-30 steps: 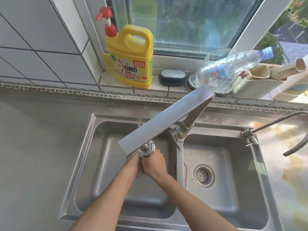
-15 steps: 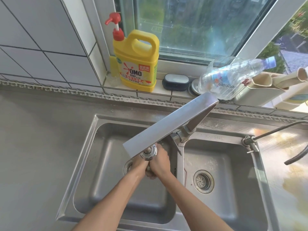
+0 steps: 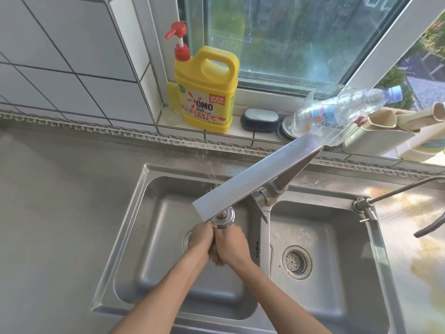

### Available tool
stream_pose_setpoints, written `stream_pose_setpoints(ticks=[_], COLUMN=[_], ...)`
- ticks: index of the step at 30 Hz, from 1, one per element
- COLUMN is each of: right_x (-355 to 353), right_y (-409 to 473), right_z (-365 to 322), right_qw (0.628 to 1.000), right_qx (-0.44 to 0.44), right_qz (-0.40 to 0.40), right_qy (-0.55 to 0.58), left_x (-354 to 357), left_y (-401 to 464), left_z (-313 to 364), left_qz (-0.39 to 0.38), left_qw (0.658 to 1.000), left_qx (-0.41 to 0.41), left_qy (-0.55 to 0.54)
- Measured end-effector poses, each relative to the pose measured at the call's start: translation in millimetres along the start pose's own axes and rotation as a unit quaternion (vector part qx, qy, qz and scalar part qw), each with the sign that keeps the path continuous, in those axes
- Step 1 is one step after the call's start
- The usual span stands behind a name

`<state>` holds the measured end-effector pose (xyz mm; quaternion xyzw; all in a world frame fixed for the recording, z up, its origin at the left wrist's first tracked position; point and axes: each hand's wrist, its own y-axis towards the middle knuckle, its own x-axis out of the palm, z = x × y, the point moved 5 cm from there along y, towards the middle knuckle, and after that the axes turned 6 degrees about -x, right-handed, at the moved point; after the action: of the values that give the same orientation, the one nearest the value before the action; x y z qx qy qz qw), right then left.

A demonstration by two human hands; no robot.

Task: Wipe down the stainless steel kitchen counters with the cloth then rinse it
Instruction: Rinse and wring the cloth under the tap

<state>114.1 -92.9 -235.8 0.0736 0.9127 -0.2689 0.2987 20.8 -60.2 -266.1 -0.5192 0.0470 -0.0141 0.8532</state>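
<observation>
Both hands together around cloth under faucet

Readable text on two bottles at the window sill

The yellow bottle has a label with the brand "OMO" in big dark letters; the smaller characters under and beside it are too small to read. The clear bottle shows part of a word, about "neiser", not fully clear.
</observation>
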Motion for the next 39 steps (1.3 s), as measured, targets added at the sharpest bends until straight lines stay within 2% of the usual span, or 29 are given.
stream_pose_setpoints(ticks=[4,7,10,13,15,18,24,29,32,36,39], right_x=[-5,9,-2,-30,-33,-22,-36,-11,-23,-36,-45], right_y=[-4,-11,0,15,13,4,19,-5,10,19,7], right_z=[13,0,-9,-12,-16,-17,-6,-12,-9,5,11], right_qw=[0.99,0.997,0.999,0.993,0.993,0.998,0.995,0.998,0.998,0.997,0.993], right_qx=[0.079,0.038,0.031,0.054,0.033,-0.003,0.017,-0.021,-0.018,-0.022,-0.05], right_qz=[0.08,0.055,0.019,0.073,0.088,0.062,0.097,0.053,0.059,0.029,-0.004], right_qy=[0.082,0.033,0.037,0.08,0.069,0.004,0.033,-0.03,-0.013,-0.067,-0.104], left_x=[4,-3,3,23,29,25,28,17,20,16,-9], left_y=[-9,-8,-6,-8,-8,-5,-16,-4,-7,-21,-31], left_z=[-19,-1,16,20,25,29,5,22,10,-5,0], left_qz=[-0.012,0.019,0.004,-0.044,-0.072,-0.076,-0.075,-0.062,-0.068,-0.097,-0.07], left_qw=[1.0,1.0,1.0,0.999,0.997,0.997,0.996,0.995,0.996,0.994,0.997], left_qx=[0.001,0.005,0.008,0.029,0.017,0.01,-0.018,-0.012,-0.032,-0.02,0.013], left_qy=[-0.012,-0.02,-0.023,0.01,0.0,-0.021,-0.037,-0.08,-0.037,0.043,0.017])
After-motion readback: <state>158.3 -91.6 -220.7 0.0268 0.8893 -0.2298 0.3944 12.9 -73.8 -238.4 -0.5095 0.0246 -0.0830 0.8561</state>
